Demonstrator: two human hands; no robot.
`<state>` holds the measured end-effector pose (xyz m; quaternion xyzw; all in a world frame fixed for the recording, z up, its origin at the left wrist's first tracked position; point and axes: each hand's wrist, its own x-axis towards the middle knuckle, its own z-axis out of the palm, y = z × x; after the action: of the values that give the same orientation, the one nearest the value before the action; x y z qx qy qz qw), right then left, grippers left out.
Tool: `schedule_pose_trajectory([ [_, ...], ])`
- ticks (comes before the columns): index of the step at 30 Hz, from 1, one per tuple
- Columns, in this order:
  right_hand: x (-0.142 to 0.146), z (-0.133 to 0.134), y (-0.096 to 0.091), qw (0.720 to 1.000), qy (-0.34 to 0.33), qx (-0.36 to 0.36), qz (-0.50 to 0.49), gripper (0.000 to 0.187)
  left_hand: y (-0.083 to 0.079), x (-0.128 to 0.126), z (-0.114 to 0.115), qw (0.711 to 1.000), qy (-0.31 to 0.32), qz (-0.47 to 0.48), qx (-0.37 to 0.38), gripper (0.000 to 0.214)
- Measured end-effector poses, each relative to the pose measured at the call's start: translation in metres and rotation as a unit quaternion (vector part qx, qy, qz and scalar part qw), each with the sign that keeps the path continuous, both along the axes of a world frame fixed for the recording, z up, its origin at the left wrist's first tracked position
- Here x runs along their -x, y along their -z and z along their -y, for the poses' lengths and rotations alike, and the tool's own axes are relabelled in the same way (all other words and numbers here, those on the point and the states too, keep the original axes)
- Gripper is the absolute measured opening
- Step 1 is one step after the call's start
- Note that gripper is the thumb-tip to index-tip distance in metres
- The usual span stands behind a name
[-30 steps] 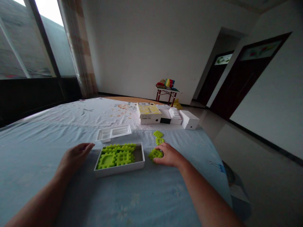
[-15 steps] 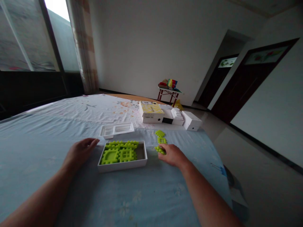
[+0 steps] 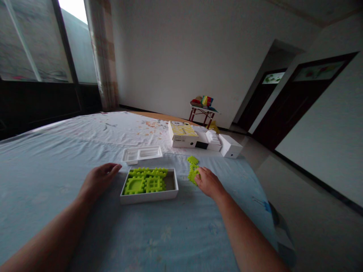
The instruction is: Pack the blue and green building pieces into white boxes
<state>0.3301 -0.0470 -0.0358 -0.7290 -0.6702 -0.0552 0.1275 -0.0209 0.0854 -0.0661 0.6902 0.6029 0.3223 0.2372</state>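
Note:
A shallow white box (image 3: pixel 149 195) lies on a light blue cloth and holds several lime-green toothed puzzle tiles (image 3: pixel 145 180). My left hand (image 3: pixel 100 178) rests flat on the cloth, fingers stretched out, just touching the box's left side. Right of the box, my right hand (image 3: pixel 208 182) has its fingers closed on a lime-green tile (image 3: pixel 193 175), tilted up off the cloth. Another loose green tile (image 3: pixel 192 160) lies just beyond it.
An empty white plastic insert tray (image 3: pixel 141 154) sits behind the box. Farther back stand a yellow-topped box (image 3: pixel 183 134) and several white boxes (image 3: pixel 230 146). The cloth's edge drops to the floor on the right. A small red table (image 3: pixel 202 112) stands by the far wall.
My right hand has lifted a green tile from the cloth beside the box and carried it a little farther away, tilting it up. The left hand stayed by the box.

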Motion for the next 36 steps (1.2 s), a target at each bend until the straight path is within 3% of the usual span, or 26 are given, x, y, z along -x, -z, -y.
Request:
schedule_pose_trajectory([
  [9, -0.003, -0.003, 0.008, 0.997, -0.02, 0.009, -0.072, 0.05, -0.005, -0.003, 0.004, 1.0, -0.003, -0.009, 0.004, 0.047],
  [12, 0.002, -0.001, -0.006, 0.99, -0.03, -0.045, -0.129, 0.049, -0.005, -0.004, 0.003, 1.0, 0.0, -0.007, 0.005, 0.048],
  [16, 0.033, 0.0, -0.036, 0.978, -0.055, -0.08, -0.183, 0.05, -0.004, -0.005, 0.003, 1.0, 0.006, -0.007, 0.003, 0.048],
  [19, 0.061, -0.005, -0.046, 0.982, -0.093, -0.059, -0.156, 0.05, -0.005, -0.005, 0.004, 1.0, 0.011, -0.009, 0.003, 0.048],
  [27, 0.097, -0.018, -0.039, 0.993, -0.098, 0.068, 0.019, 0.036, -0.003, -0.007, 0.004, 1.0, 0.013, -0.001, -0.003, 0.047],
  [36, 0.096, -0.011, -0.042, 0.99, -0.126, 0.041, -0.057, 0.035, 0.001, -0.005, 0.001, 1.0, 0.013, -0.004, 0.004, 0.046],
])
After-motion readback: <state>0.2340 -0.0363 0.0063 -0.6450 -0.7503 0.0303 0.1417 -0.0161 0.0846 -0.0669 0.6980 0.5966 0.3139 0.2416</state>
